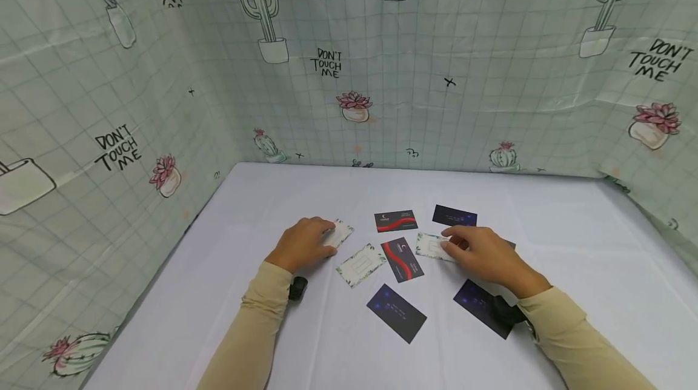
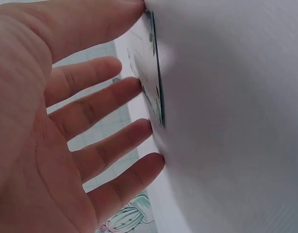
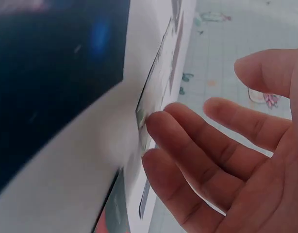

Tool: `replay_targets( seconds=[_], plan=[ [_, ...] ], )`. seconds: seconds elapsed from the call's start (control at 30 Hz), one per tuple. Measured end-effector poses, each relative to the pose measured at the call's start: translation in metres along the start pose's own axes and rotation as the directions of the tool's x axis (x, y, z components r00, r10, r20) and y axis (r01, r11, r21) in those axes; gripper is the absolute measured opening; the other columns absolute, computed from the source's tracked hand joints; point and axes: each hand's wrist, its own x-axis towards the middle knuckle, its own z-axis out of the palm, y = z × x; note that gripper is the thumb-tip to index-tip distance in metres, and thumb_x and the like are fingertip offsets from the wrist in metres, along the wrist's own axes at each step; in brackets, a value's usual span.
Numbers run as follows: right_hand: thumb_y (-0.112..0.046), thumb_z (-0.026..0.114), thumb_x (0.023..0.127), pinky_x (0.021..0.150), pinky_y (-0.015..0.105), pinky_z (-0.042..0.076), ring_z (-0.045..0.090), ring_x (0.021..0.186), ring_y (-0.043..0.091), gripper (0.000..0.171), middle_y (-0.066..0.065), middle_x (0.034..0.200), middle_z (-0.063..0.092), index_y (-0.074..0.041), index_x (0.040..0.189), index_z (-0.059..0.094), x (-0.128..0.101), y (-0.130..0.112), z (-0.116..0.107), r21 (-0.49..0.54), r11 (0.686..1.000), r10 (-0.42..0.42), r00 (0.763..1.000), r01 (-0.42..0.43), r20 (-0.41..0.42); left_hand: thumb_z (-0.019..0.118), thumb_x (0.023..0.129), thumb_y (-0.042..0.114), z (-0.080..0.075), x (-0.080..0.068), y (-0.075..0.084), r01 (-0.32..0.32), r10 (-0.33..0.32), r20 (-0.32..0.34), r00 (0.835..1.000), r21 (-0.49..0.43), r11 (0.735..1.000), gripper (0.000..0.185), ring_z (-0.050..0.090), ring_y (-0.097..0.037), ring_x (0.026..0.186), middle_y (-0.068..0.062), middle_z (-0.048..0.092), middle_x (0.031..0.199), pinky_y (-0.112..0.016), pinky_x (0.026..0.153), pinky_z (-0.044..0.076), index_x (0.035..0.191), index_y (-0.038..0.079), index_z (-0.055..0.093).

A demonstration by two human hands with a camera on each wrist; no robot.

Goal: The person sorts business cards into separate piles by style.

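Observation:
My left hand (image 1: 304, 244) touches a white card with a leafy border (image 1: 340, 232) at the left of the group. In the left wrist view its thumb and fingertips rest at that card (image 2: 148, 68) and the cloth, fingers extended and spread. My right hand (image 1: 491, 258) reaches over another white leafy card (image 1: 429, 246), partly covering it. The right wrist view has loosely bent fingertips at that card's edge (image 3: 151, 92), while the thumb stays apart from it. Between the hands lie a third white leafy card (image 1: 361, 265) and a black card with a red wave (image 1: 402, 260).
A second black-and-red card (image 1: 395, 221) lies farther back. Dark blue cards lie at the back right (image 1: 454, 215), front middle (image 1: 397, 312) and under the right wrist (image 1: 477, 305). Another dark card edge (image 1: 511, 244) shows behind the right hand. Patterned cloth (image 1: 403, 45) walls surround the white table (image 1: 327, 341).

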Motion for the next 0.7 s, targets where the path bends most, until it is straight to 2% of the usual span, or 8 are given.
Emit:
replay_targets(
  seconds=[0.13,0.27,0.5,0.7],
  plan=[
    [-0.028,0.065,0.098,0.072,0.036,0.051,0.062,0.081,0.01,0.031,-0.004,0.09,0.07,-0.005,0.118,0.071,0.007,-0.005,0.003,0.003,1.0,-0.013,1.0,0.013,0.013,0.083,0.084,0.028,-0.001,0.0,0.001,0.025,-0.025,0.021,0.999,-0.007,1.0,0.055,0.055,-0.029,0.126,-0.006,0.063,0.134,-0.045,0.102,0.045,0.134,0.011,0.065],
    [-0.029,0.064,0.098,0.072,0.037,0.052,0.062,0.082,0.012,0.032,-0.003,0.092,0.07,-0.006,0.119,0.071,0.018,-0.016,0.004,0.005,1.0,-0.031,0.999,0.031,0.025,0.082,0.085,0.03,-0.001,-0.001,0.001,0.043,-0.043,0.033,0.999,-0.018,0.999,0.06,0.051,-0.03,0.131,-0.01,0.058,0.14,-0.047,0.104,0.043,0.137,0.009,0.062],
    [-0.031,0.061,0.1,0.074,0.038,0.053,0.064,0.085,0.013,0.033,0.0,0.096,0.071,-0.007,0.12,0.07,0.04,-0.037,0.005,0.02,0.997,-0.075,0.995,0.074,0.067,0.081,0.085,0.034,-0.001,0.0,0.0,0.081,-0.079,0.037,0.996,-0.028,0.996,0.057,0.049,-0.036,0.129,-0.02,0.053,0.14,-0.048,0.104,0.042,0.126,-0.002,0.066],
    [-0.029,0.059,0.1,0.08,0.041,0.053,0.064,0.09,0.015,0.031,0.002,0.102,0.071,-0.008,0.12,0.071,0.058,-0.053,0.009,0.046,0.995,-0.091,0.99,0.087,0.104,0.081,0.085,0.033,-0.003,-0.001,-0.002,0.083,-0.082,0.023,0.996,-0.052,0.995,0.052,0.05,-0.035,0.127,-0.018,0.055,0.138,-0.048,0.103,0.042,0.124,0.001,0.069]
  ],
)
